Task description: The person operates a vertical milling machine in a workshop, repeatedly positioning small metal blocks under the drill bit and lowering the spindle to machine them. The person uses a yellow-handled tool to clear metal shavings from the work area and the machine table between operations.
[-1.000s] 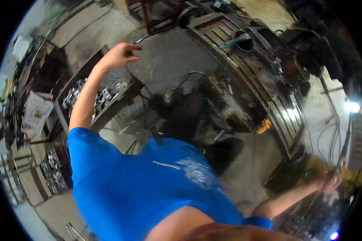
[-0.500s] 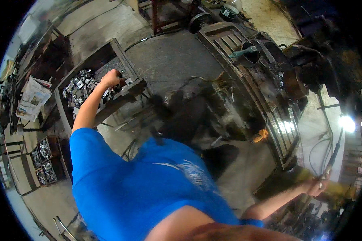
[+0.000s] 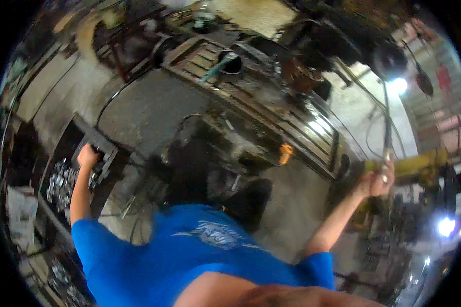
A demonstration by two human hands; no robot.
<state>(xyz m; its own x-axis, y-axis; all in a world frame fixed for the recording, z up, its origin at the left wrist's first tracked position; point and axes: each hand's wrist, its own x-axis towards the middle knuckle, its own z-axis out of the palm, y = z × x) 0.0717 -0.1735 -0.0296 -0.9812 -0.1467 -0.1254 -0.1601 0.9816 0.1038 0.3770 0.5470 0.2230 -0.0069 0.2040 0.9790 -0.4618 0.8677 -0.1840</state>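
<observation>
My left hand (image 3: 88, 155) is stretched out over a dark tray (image 3: 103, 139) at the left. Its fingers are curled, and blur hides what they hold, if anything. Small shiny metal parts (image 3: 60, 183) lie heaped in the tray beside this hand. Out at the right, my right hand (image 3: 379, 179) is wrapped round the lower end of a long dark lever (image 3: 387, 128), which rises from the fist towards a bright lamp.
A slotted machine table (image 3: 261, 105) runs across the middle, bearing a green-handled brush (image 3: 216, 69). An orange object (image 3: 285, 153) sits by its near edge. Newspaper (image 3: 21, 212) lies at the left, above boxes of metal parts (image 3: 64, 281). A lamp (image 3: 397, 85) glows at the right.
The whole view has swung, so the tray and machine table now appear farther left. Both hands keep about the same places: left at the tray, right on the lever.
</observation>
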